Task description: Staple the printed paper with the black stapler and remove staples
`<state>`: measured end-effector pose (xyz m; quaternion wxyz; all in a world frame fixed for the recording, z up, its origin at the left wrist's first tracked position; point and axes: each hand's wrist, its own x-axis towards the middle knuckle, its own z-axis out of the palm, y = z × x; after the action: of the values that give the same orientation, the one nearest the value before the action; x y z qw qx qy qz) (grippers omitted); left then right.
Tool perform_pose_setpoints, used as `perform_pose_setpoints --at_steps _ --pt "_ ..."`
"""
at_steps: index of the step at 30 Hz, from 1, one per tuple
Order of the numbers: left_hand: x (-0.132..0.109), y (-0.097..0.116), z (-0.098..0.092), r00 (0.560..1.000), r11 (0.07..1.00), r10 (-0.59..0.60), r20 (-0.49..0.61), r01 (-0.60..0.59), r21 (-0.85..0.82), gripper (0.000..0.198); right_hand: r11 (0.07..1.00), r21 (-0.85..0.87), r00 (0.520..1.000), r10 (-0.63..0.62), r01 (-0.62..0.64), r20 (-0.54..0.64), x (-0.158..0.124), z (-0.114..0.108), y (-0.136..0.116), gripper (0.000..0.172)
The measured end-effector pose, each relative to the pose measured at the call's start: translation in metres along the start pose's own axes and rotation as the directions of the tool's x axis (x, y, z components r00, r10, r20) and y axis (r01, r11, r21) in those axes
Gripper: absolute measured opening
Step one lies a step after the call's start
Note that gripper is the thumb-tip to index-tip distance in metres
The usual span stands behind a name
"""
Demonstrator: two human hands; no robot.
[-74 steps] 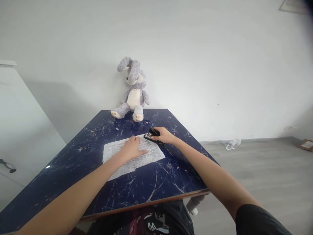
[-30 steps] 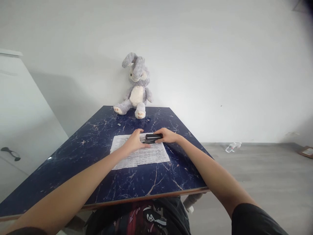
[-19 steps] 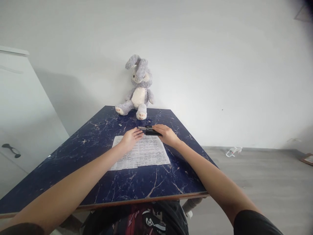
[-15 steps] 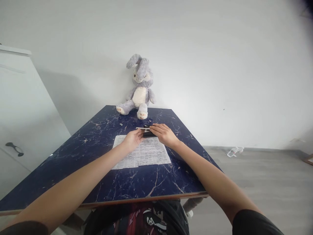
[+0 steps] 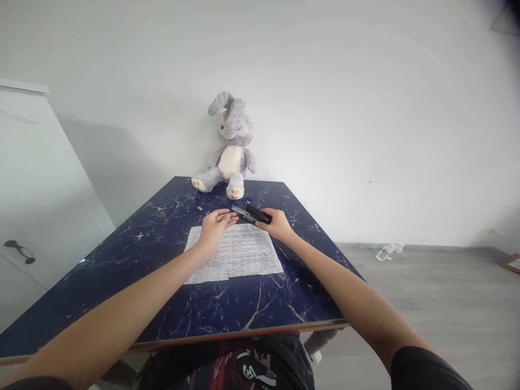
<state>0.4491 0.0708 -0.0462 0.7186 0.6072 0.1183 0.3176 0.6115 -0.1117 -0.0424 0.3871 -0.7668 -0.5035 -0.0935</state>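
My right hand (image 5: 280, 223) grips a black stapler (image 5: 260, 213) at its right end, a little above the far part of a printed paper sheet (image 5: 252, 252). The stapler's parts are spread apart, and a silver rail (image 5: 239, 210) sticks out from it to the left. Just left of that rail is my left hand (image 5: 215, 227), fingers stretched out toward it and apart; I see nothing held in them. A small silvery piece (image 5: 199, 208) lies on the dark blue marbled table (image 5: 227, 309), beyond my left hand.
At the table's far end a grey plush rabbit (image 5: 231, 157) sits against the white wall (image 5: 345, 108). A white cabinet (image 5: 36, 179) stands on the left. On the floor to the right lies a clear plastic item (image 5: 389, 251).
The stapler has turned and its parts have swung apart, with the rail now pointing left. My left hand has drawn slightly left off it; my right hand has shifted its hold.
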Motion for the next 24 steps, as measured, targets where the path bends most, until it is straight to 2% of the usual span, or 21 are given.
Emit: perform_pose_setpoints --at_steps 1,3,5,7,9,11,14,19,21,24 --pt "-0.003 0.004 0.0 0.996 0.994 0.089 -0.015 -0.088 0.06 0.021 0.998 0.015 0.995 0.063 -0.065 0.074 0.001 0.001 0.001 0.02" --pt "-0.008 0.012 0.001 0.97 0.954 0.242 -0.011 -0.236 0.182 0.029 0.994 0.046 0.968 0.086 -0.099 0.234 0.001 0.002 0.002 0.021" --pt "-0.015 0.019 0.002 0.941 0.899 0.338 0.014 -0.327 0.29 0.032 0.995 0.08 0.938 0.033 -0.065 0.345 0.001 0.004 0.002 0.021" --pt "-0.021 0.024 0.004 0.926 0.848 0.374 0.058 -0.367 0.382 0.033 0.994 0.109 0.924 -0.052 0.011 0.378 0.0 0.004 -0.001 0.027" --pt "-0.026 0.025 0.007 0.923 0.81 0.366 0.121 -0.38 0.447 0.034 0.982 0.141 0.942 -0.16 0.123 0.293 0.0 0.001 -0.007 0.042" --pt "-0.03 0.024 0.009 0.921 0.79 0.344 0.182 -0.388 0.475 0.035 0.953 0.166 0.951 -0.277 0.253 0.14 -0.001 -0.004 -0.015 0.054" --pt "-0.034 0.021 0.01 0.912 0.792 0.33 0.244 -0.409 0.454 0.034 0.893 0.192 0.91 -0.415 0.407 0.001 -0.002 -0.012 -0.03 0.051" --pt "-0.036 0.021 0.011 0.893 0.79 0.343 0.291 -0.442 0.425 0.032 0.821 0.166 0.831 -0.556 0.547 0.016 -0.007 -0.006 -0.044 0.023" --pt "-0.036 0.022 0.011 0.893 0.784 0.338 0.298 -0.442 0.436 0.033 0.815 0.154 0.824 -0.567 0.558 0.013 -0.009 -0.002 -0.043 0.019" --pt "-0.034 0.021 0.01 0.89 0.784 0.332 0.313 -0.445 0.432 0.031 0.817 0.151 0.827 -0.562 0.557 -0.008 -0.011 0.0 -0.042 0.022"
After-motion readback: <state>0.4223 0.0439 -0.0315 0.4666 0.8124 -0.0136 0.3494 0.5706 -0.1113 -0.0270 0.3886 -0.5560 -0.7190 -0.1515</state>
